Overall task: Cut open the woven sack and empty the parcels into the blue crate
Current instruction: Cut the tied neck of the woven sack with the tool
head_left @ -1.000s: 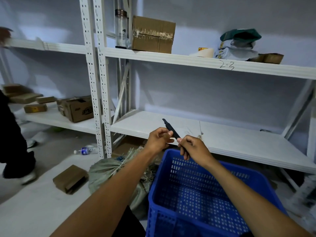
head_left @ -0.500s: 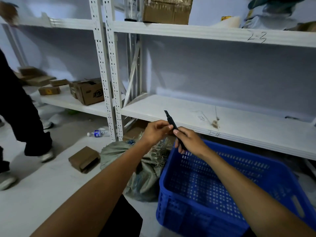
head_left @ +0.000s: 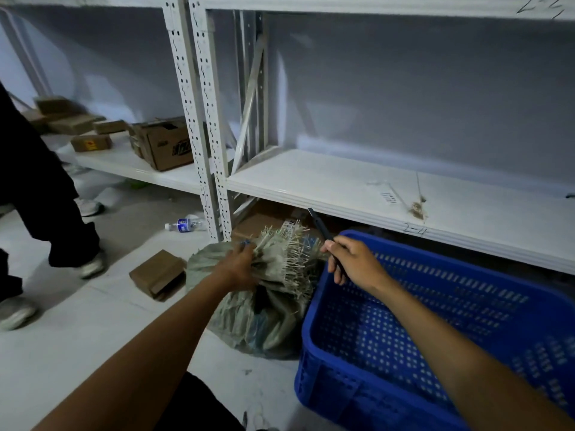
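Observation:
A grey-green woven sack (head_left: 249,318) sits on the floor against the left side of the blue crate (head_left: 460,309). Its bunched, frayed top points up. My left hand (head_left: 238,267) grips that bunched top. My right hand (head_left: 353,261) hovers over the crate's near-left corner and holds a slim black cutter (head_left: 320,223), its tip pointing up and away. The cutter is clear of the sack. The crate holds nothing that I can see. The parcels are hidden inside the sack.
White metal shelving (head_left: 373,188) runs behind the sack and crate. A flat cardboard box (head_left: 157,273) and a plastic bottle (head_left: 183,225) lie on the floor to the left. Another person's legs (head_left: 53,209) stand at far left. Cartons (head_left: 165,144) sit on the left shelf.
My left hand let go of the cutter and dropped onto the sack's bunched top. My right hand kept the cutter. My view tilted down toward the floor.

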